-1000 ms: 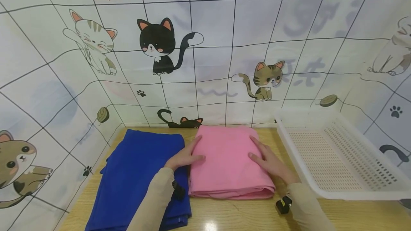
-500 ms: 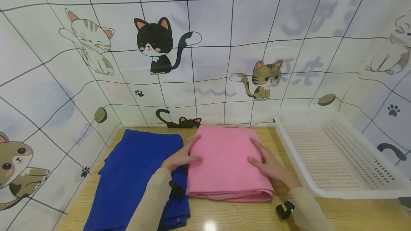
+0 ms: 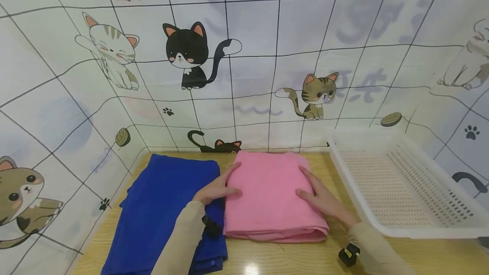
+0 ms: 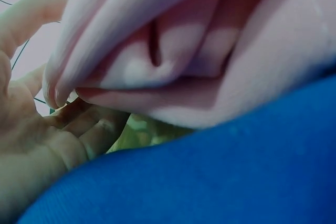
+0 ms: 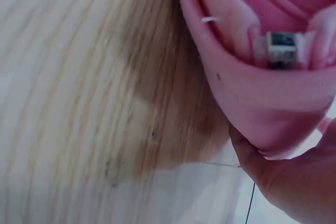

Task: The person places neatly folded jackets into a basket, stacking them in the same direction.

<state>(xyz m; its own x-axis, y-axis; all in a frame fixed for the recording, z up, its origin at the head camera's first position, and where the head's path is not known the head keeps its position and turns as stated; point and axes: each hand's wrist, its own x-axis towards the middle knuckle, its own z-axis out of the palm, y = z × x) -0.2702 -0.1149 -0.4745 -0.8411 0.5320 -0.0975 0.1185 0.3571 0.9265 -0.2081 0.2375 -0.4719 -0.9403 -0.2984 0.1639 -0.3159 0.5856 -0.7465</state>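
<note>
A folded pink cloth lies in the middle of the table, thick with stacked layers at its near edge. My left hand grips its left side, thumb on top; in the left wrist view the fingers reach beneath the folds. On the opposite side my right hand holds the cloth the same way, its thumb over the top face. The right wrist view shows a small tag with dark print among the pink layers. Under my left forearm is a folded blue cloth.
A white perforated plastic basket stands to the right of the pink cloth. Behind the wooden table rises a wall covering printed with cats and grid lines, which also encloses both sides.
The pink cloth has shifted slightly toward me between both hands. My right wrist has swung a little outward and nearer. The blue cloth and basket stay where they were.
</note>
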